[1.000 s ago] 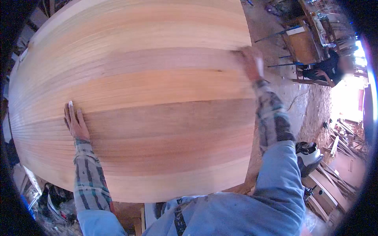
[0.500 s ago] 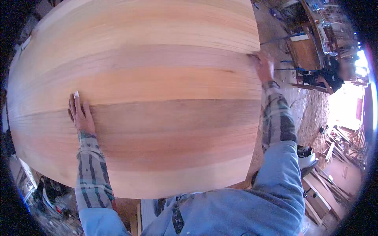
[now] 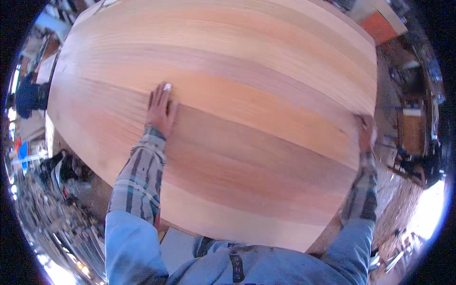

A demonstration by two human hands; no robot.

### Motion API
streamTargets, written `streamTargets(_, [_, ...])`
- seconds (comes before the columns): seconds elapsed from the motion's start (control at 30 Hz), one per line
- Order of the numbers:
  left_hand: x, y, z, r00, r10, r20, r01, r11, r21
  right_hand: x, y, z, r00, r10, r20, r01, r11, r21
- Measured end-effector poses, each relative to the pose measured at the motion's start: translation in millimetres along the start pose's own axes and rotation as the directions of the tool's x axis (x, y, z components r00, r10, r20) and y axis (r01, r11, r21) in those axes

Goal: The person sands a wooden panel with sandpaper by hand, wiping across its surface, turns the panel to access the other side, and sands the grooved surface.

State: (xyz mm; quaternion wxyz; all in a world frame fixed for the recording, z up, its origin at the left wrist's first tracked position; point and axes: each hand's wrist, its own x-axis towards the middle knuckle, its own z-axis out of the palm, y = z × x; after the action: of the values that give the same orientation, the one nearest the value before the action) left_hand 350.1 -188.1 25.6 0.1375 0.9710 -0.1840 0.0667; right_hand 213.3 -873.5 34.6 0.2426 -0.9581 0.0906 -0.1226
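Note:
A broad wooden panel (image 3: 266, 164), made of boards in orange, pinkish and brown tones, fills the middle of the view. My left hand (image 3: 162, 113) lies on its top surface, left of centre, with the fingers stretched out. One of its fingertips carries a white patch; I cannot make out whether it is a wrapping or a small object. At the panel's right edge is my right hand (image 3: 365, 133), its fingers bent over the rim. Motion blur softens that hand, and its underside is hidden.
On the right, a person (image 3: 420, 164) in dark clothing sits near a wooden cabinet (image 3: 412, 126). Another dark-clothed person (image 3: 31, 97) is at the far left. Stacked wood strips (image 3: 61, 232) lie lower left. An orange-and-white board (image 3: 377, 27) stands beyond the panel's far right corner.
The view has swung left, so the panel appears tilted and the far-left person has come into sight. Both hands stay on the panel, the left flat and the right at the edge.

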Motion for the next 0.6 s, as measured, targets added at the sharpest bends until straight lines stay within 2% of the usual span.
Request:
streamTargets(0.07, [-1.7,-1.3,-0.5,1.000,-0.015,-0.010,0.015,1.000,0.003,4.4,7.7,-8.9,0.995,0.100,-0.018,-0.099,0.994,0.050])
streamTargets(0.1, [-1.8,-1.8,-0.4,1.000,-0.003,-0.009,0.003,1.000,-0.004,17.6,-4.8,10.4,0.996,0.083,-0.013,-0.082,0.995,0.054])
streamTargets(0.17, [2.9,-1.2,-5.6,1.000,-0.024,-0.009,0.024,0.999,-0.033,49.4,-64.7,62.3,0.986,-0.125,0.106,0.139,0.982,-0.130])
streamTargets(0.23, [3.4,-1.2,-8.9,0.999,-0.035,-0.004,0.034,0.997,-0.069,74.5,-170.3,136.5,0.917,-0.396,0.038,0.394,0.893,-0.219])
streamTargets(0.27, [4.9,-1.4,-9.6,0.999,-0.040,0.003,0.040,0.995,-0.089,94.4,-239.6,158.1,0.933,-0.345,0.100,0.355,0.929,-0.105])
streamTargets(0.3, [6.1,-3.3,-9.7,0.999,-0.045,0.011,0.046,0.993,-0.108,112.7,-263.5,213.5,0.894,-0.449,-0.005,0.449,0.894,0.009])
streamTargets(0.37, [8.6,-8.0,-3.6,0.998,-0.051,0.024,0.053,0.991,-0.123,156.4,-367.7,282.2,0.841,-0.530,0.105,0.533,0.846,0.005])
streamTargets(0.43, [9.6,-10.8,-3.5,0.996,-0.070,0.053,0.078,0.983,-0.165,195.4,-479.9,340.6,0.835,-0.454,0.312,0.473,0.881,0.018])
streamTargets(0.47, [7.4,-15.7,-1.5,0.996,-0.071,0.049,0.078,0.984,-0.160,209.3,-520.7,382.9,0.865,-0.470,0.174,0.465,0.882,0.068])
streamTargets(0.5, [5.0,-20.0,5.0,0.997,-0.046,0.057,0.051,0.993,-0.107,216.5,-547.8,408.2,0.845,-0.530,0.064,0.524,0.847,0.091])
streamTargets(0.57, [-0.7,-27.7,18.6,0.995,-0.003,0.099,0.010,0.997,-0.076,214.0,-605.4,404.8,0.921,-0.372,0.117,0.369,0.928,0.043])
streamTargets(0.6, [0.6,-29.0,15.6,0.995,0.009,0.101,-0.001,0.997,-0.081,211.1,-606.4,404.2,0.925,-0.363,0.113,0.361,0.932,0.036])
